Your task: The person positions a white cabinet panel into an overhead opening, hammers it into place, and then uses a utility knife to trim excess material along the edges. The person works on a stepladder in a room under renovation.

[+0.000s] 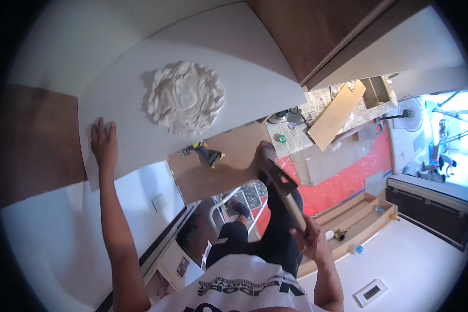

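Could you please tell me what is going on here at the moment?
A person is working with both hands apart. The left hand is spread against the white panel, near its left edge, while the right hand grips a hammer by its handle. The panel bears a round, ruffled white ornament. A cordless drill lies on a brown board.
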Demonstrator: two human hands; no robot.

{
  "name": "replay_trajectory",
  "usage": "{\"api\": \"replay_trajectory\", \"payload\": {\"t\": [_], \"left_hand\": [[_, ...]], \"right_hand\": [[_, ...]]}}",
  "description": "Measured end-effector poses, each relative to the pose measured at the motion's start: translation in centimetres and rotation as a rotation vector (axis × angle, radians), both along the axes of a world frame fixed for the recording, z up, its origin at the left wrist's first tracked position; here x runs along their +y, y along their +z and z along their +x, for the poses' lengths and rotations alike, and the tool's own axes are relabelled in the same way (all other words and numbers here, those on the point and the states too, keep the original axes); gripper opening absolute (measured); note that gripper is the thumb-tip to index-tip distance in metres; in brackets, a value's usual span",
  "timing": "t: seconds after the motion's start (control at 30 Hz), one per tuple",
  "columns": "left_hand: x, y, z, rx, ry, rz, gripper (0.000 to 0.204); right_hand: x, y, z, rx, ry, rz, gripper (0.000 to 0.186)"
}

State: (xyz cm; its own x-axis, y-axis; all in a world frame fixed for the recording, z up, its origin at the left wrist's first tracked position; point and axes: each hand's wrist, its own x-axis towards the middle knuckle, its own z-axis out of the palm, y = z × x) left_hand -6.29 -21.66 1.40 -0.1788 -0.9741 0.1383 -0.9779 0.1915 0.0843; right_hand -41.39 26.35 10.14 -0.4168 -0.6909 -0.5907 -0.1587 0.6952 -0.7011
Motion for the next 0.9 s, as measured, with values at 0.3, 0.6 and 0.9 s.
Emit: {"api": "replay_trajectory", "payload": {"t": [0.3, 0.6, 0.9], "left_hand": [[1.2, 0.2, -1.5, 0.040, 0.076, -0.032, 0.075], [1.1, 1.2, -1.9, 0.045, 0.074, -0.016, 0.072], [1.0, 0.8, -1.5, -0.010, 0.082, -0.056, 0.071]], "right_hand": [[-12.8, 3.0, -4.1, 0.830, 0.049, -0.401, 0.025], [-14.1, -0.6, -7.4, 0.809, -0.008, -0.286, 0.024], [-13.2, -1.6, -5.8, 0.779, -0.059, -0.200, 0.025]]}}
